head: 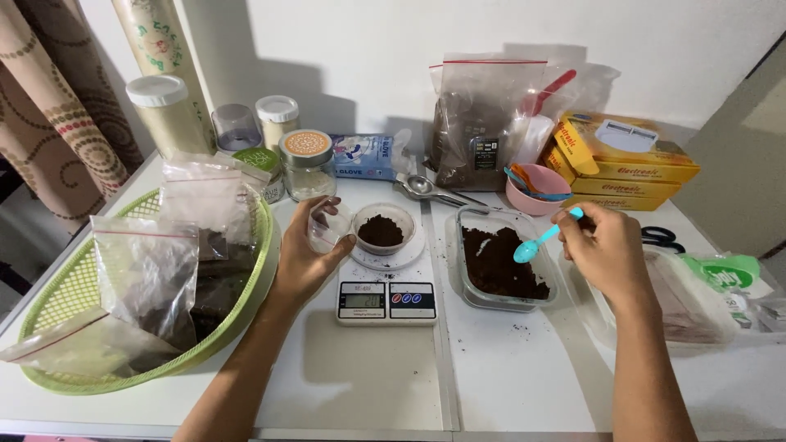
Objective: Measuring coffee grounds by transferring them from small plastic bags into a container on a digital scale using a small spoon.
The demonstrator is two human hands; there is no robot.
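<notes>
While gripped: spoon (536, 242); cup (329, 227)

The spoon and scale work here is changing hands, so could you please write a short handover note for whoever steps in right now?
Left hand: holds a small clear cup, tilted, beside the scale.
Right hand: holds a light blue spoon over the clear container of dark brown powder.
Digital scale: carries a small round tub with some of the same powder in it.
Done: some powder sits in the tub on the scale.
Left: the spoon looks empty; much powder is in the container.
</notes>
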